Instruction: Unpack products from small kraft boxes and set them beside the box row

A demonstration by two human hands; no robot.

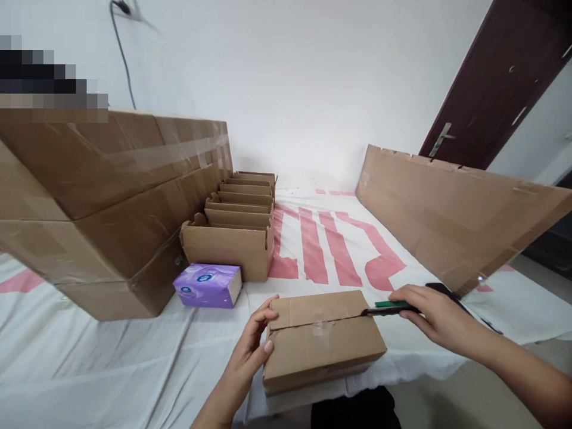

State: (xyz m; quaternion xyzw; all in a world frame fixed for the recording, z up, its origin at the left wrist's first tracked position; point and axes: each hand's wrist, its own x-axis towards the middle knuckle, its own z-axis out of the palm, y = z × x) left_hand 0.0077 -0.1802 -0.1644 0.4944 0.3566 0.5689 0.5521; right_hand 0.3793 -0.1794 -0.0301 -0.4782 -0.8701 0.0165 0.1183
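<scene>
A closed cardboard box (322, 351) lies in front of me at the table's near edge, with a seam running along its top and a patch of clear tape across the middle. My left hand (252, 339) grips the box's left end, thumb on the near side and fingers over the far corner. In my right hand (420, 310) is a utility knife (391, 307) with a green and black handle. Its tip meets the right end of the top seam. A purple tissue pack (208, 286) sits beyond my left hand.
Several open cardboard boxes (226, 244) stand in a row behind the tissue pack. Large taped cartons (120, 190) are stacked at left. A long cardboard panel (447, 208) stands at right. A white cloth with red markings (330, 244) covers the table. A dark object (442, 289) lies behind my right hand.
</scene>
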